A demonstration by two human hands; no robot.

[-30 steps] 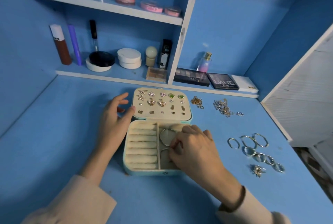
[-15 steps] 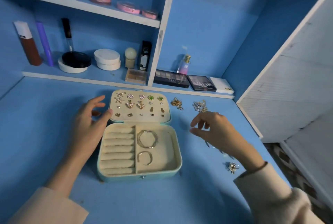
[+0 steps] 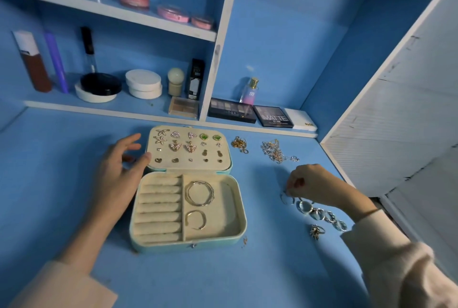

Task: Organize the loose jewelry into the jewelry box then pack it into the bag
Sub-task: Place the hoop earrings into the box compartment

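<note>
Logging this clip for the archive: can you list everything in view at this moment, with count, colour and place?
jewelry box: one, teal with cream lining, open, desk centre
earrings: many, mostly gold, two green, pinned on the lid
bracelets: two, metallic, box's right compartment
ring rolls: one bank, cream, empty, box's left compartment
chains: two tangles, gold and silver-gold, desk behind-right of box
silver rings: several in a row, desk right of box
gold ring: one, ornate, just in front of that row
cosmetics: many, mixed colours, on the shelves behind
desk: one, blue
left hand: rests against box's left side
right hand: pinches the row's end ring
</note>
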